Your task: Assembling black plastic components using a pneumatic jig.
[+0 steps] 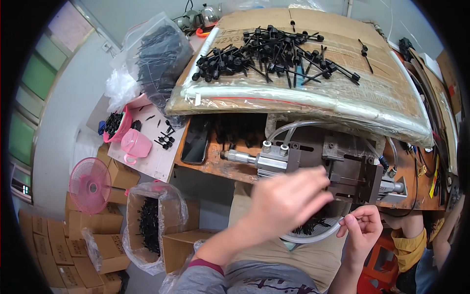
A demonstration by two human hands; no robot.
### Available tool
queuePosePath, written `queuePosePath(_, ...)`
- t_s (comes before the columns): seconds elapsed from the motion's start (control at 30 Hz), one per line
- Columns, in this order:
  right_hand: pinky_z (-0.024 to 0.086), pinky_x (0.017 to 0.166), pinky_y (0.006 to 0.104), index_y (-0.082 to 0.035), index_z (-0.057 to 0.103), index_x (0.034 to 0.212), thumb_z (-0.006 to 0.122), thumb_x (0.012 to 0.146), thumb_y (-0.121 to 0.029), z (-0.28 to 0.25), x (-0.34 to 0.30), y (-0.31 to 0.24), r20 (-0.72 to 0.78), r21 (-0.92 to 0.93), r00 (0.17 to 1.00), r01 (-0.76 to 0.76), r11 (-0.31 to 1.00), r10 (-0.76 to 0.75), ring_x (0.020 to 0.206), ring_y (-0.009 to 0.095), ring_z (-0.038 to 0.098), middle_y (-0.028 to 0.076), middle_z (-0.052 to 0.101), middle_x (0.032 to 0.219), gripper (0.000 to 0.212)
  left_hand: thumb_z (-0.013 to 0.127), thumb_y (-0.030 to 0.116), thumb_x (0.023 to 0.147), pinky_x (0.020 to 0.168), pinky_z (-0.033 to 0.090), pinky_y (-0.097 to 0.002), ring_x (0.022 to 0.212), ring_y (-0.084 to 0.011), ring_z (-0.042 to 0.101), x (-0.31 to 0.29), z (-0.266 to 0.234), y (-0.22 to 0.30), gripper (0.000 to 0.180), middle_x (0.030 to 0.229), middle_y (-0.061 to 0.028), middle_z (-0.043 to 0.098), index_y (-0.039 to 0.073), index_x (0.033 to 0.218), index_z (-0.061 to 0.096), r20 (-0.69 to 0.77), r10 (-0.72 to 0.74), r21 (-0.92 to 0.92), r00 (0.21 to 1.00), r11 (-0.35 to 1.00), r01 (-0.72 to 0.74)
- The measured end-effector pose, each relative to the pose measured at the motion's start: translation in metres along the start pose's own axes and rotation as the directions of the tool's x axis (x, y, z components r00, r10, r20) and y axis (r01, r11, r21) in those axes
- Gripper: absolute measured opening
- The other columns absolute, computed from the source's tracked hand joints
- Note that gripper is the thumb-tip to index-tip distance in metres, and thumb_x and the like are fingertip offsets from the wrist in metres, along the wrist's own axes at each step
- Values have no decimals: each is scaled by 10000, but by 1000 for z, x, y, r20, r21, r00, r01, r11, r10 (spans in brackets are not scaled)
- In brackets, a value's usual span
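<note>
Count one left hand (pixel 289 197) and one right hand (pixel 362 228) as your own, plus two metal cylinders (pixel 274 161) and one round basket (pixel 313 239). At your station, count one phone (pixel 196 142), one pink fan (pixel 90 185), one pink jug (pixel 136 144), one pink basin (pixel 128 120) and one plastic-lined box (pixel 177 211). You cannot count the black parts (pixel 270 34) exactly, because they overlap; record them as dozens.

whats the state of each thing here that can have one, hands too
black parts on the cardboard: heaped, a few scattered
white-rimmed basket: holding black parts
left hand: blurred, grip unclear
right hand: by the basket rim, grip unclear
lined box: open, holding black parts
plastic bag: filled with black parts
phone: lying flat, screen dark
pink fan: upright, spinning or not unclear
</note>
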State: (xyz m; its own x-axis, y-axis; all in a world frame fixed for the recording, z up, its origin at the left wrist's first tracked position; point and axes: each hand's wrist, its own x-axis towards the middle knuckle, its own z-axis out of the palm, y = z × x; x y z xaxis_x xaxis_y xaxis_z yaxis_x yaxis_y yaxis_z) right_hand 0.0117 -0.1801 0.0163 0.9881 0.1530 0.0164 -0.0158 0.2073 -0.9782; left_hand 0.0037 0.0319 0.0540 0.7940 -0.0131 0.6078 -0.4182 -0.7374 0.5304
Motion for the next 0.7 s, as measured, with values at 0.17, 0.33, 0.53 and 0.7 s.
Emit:
queuePosePath(0.17,505,485,200,32,550,900,650,841,72,-6,-1,0,-31,-43,1000,1,999,-3,544,122,616,132,650,725,122,727,6,807,733,513,-268,814,-161,675,63,-62,-67,136,918,-80,728,26,941,728,-512,97,261,853,964,48)
queuePosePath(0.33,531,562,213,34,617,931,704,844,41,-10,-1,-7,54,-38,998,-12,999,14,642,102,651,95,674,802,124,763,135,750,970,447,-387,1102,-283,586,99,-86,-136,382,1163,-106,664,72,1120,694,-284,85,664,955,736,132)
queuePosePath(0.53,511,575,200,23,655,919,715,857,4,-16,-6,-5,179,-47,979,108,993,-98,665,82,646,60,675,845,87,751,58,738,962,455,-377,1097,-308,588,104,-107,-216,386,1158,-117,649,58,1119,689,-161,34,684,986,725,86)
queuePosePath(0.7,495,563,178,-9,661,902,723,866,-56,-26,-11,4,162,-102,975,169,980,-151,660,39,625,17,672,820,86,700,24,790,901,460,-386,1041,-305,599,108,-109,-208,252,1081,-129,644,17,1039,657,-140,19,656,990,750,78)
